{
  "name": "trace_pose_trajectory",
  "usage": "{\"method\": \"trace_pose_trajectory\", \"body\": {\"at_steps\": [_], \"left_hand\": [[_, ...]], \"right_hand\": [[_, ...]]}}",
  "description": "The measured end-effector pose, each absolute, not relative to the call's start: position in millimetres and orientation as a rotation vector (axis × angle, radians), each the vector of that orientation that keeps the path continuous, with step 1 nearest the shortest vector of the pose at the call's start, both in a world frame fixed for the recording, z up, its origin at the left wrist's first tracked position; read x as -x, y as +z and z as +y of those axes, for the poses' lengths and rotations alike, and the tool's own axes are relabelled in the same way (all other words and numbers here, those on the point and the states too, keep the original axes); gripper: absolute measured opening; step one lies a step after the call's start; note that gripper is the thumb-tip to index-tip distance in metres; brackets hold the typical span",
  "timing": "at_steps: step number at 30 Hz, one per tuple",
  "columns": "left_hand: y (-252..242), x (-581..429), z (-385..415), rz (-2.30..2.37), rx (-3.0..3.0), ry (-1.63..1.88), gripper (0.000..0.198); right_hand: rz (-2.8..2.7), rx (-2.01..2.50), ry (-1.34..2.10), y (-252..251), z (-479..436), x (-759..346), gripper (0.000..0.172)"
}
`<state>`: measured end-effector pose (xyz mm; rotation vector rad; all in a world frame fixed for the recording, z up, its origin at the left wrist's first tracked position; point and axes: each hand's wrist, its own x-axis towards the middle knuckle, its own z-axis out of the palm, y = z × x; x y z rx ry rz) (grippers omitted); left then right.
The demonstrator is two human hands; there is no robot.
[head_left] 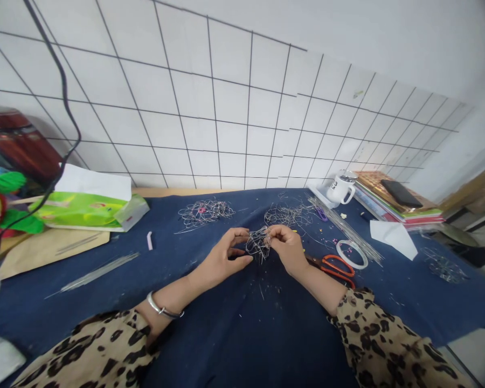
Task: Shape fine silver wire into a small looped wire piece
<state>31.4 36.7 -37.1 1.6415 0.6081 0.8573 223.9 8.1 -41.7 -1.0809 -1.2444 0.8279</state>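
A small tangle of thin silvery wire [257, 244] is held up over the dark blue cloth between my hands. My right hand [291, 250] pinches its right side with thumb and fingers. Curved around the left edge of the tangle, my left hand [225, 254] has its thumb and fingers apart, the fingertips at the wire. Whether they press on it I cannot tell. Behind my hands lie two looser heaps of wire, a left heap [206, 213] and a right heap [289, 214]. Orange-handled scissors [337, 265] lie beside my right wrist, their blades partly hidden by it.
Straight wires [347, 231] lie right of the scissors, near a white ring [352, 254]. A white mug [341, 188] and stacked books [392, 196] stand at the back right. On the left are more straight wires [99, 274], a green packet [84, 207] and a hanging black cable [62, 81].
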Motion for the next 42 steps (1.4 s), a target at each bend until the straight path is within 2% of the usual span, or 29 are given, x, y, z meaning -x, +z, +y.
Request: {"method": "trace_pose_trajectory", "body": {"at_steps": [8,13,26,33,42], "left_hand": [[-28,-38,29,0.656,-1.271,0.891,0.031],[-27,-43,22,0.597,-0.962,0.912,0.031],[-30,-46,20,0.609,-0.803,0.927,0.023],[-34,-47,20,0.649,-0.866,0.908,0.027],[-38,-50,14,0.726,-1.047,1.058,0.049]], "right_hand": [[-1.250,1.108,0.799,-43,9,-217,0.005],[-1.285,1.109,0.760,-42,12,-213,0.003],[-1.405,1.144,0.606,-43,12,-210,0.006],[-1.403,1.145,0.605,-41,12,-209,0.005],[-1.130,1.096,0.937,-46,16,-212,0.007]]}}
